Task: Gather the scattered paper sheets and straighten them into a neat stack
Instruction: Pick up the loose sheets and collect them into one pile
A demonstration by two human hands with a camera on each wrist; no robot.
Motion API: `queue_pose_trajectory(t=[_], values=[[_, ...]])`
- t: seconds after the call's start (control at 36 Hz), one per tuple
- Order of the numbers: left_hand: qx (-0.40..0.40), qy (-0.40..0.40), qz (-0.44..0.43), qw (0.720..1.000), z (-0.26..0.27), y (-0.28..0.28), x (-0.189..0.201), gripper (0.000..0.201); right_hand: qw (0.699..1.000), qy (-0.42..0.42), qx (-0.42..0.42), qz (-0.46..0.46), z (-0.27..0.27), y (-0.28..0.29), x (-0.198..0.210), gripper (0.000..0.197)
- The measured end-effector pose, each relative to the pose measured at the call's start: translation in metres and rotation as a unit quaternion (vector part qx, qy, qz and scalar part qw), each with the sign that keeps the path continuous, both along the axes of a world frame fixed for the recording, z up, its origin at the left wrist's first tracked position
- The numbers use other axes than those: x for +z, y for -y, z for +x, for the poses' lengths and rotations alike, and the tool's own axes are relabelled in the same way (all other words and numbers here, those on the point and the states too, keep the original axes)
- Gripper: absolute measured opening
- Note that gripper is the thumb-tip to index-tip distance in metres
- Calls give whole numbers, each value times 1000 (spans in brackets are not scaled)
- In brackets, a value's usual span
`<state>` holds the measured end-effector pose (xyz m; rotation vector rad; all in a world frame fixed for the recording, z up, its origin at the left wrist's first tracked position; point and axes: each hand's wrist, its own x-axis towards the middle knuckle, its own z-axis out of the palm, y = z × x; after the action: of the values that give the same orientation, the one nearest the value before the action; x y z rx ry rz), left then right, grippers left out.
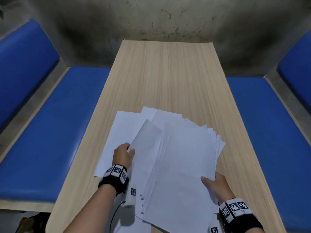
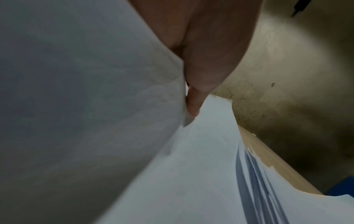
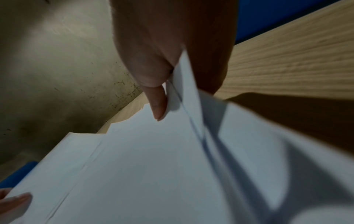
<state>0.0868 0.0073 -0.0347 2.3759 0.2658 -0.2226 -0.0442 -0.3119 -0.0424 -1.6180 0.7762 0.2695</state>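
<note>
Paper sheets (image 1: 181,158) lie in a loose, fanned heap on the near half of the wooden worktop (image 1: 168,73), their far corners splayed out like steps and none of the edges lined up. The person's left hand (image 1: 122,155) pinches the left edge of one raised sheet, thumb on top; its fingers go under the paper and cannot be seen from the head view. In the left wrist view the left hand (image 2: 206,50) shows only as a palm and one finger lying against the paper edge, with the lifted sheet filling most of the picture as a dull grey blur. The right hand (image 1: 214,184) holds the right edge of the heap near its close corner, thumb laid flat on the top sheet and the fingers hidden beneath. The right wrist view shows the right hand (image 3: 164,50) with several sheet edges caught between thumb and fingers, the paper bowing up from the worktop there. How many sheets there are I cannot tell. The near end of the heap runs past the bottom of the head view, and one more sheet lies partly under the left forearm. Both wrists carry black bands with square black-and-white markers (image 1: 117,170). Blue padded benches (image 1: 55,132) flank the worktop on both sides, and a stained grey wall (image 1: 168,17) stands beyond its far end.
</note>
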Motion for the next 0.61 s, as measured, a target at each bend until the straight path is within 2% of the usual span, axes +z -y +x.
queue_pose_trajectory(t=[0.14, 0.25, 0.39, 0.53, 0.61], values=[[-36, -23, -7, 999, 17, 7, -6, 17, 1000, -19, -1, -7, 1, 5, -4, 17], [-28, -69, -19, 997, 18, 12, -11, 10, 1000, -25, -4, -7, 1, 7, -9, 25], [-9, -82, -23, 996, 14, 20, -7, 43, 1000, -19, -6, -4, 1, 7, -12, 25], [28, -94, -19, 995, 14, 23, -11, 39, 1000, -21, -5, -13, 1, 8, -19, 25], [59, -102, -13, 993, 16, 24, -9, 57, 1000, -22, -7, -13, 1, 10, -23, 27]])
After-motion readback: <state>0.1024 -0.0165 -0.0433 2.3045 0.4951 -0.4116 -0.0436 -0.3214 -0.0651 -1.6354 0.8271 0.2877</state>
